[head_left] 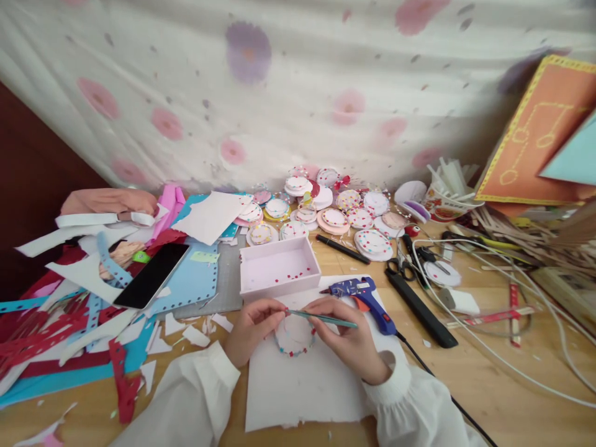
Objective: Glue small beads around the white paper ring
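In my right hand (347, 335) is a slim teal pair of tweezers (343, 322), pinched between thumb and fingers and pointing left. My left hand (254, 326) is closed in a pinch right at the tweezers' tip, where a tiny red bit shows; whether the fingertips grip it or the disc's edge is hard to make out. Just below both hands is a round white disc (294, 340) rimmed with small red and blue pieces. Under it lies a white sheet (302, 397). Beyond the hands stands a shallow white box (279, 286) with several small red pieces inside.
A blue glue gun (358, 288) lies to the right, its cord running forward. Farther right are a black bar (421, 310), scissors (401, 268) and white cables. Paper scraps and a phone (153, 275) cover the left. Several decorated discs (372, 244) are piled behind.
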Demonstrator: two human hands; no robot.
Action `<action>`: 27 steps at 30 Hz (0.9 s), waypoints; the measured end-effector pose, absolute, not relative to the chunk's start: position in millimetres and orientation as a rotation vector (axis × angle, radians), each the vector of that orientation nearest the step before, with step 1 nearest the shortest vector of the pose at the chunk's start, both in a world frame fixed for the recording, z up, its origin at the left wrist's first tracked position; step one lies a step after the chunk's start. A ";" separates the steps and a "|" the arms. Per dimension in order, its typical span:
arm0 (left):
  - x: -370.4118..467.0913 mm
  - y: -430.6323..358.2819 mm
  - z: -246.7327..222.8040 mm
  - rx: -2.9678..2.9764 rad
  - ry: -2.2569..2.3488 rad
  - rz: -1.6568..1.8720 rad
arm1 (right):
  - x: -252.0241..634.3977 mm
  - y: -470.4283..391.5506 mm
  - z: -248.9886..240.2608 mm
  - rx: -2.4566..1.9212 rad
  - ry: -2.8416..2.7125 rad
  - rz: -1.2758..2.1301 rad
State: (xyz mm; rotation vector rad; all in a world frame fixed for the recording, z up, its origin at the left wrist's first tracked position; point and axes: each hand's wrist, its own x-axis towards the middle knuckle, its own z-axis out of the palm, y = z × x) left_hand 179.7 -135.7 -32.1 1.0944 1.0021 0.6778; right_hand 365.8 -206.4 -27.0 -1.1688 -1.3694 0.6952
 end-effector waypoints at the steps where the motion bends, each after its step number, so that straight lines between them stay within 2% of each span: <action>1: 179.6 -135.7 -32.3 1.102 0.996 0.680 | 365.7 -206.5 -26.9 -1.175 -1.376 0.697; 27: 184.2 -138.9 -19.6 1.092 0.970 0.725 | 368.8 -208.7 -28.7 -1.249 -1.317 0.685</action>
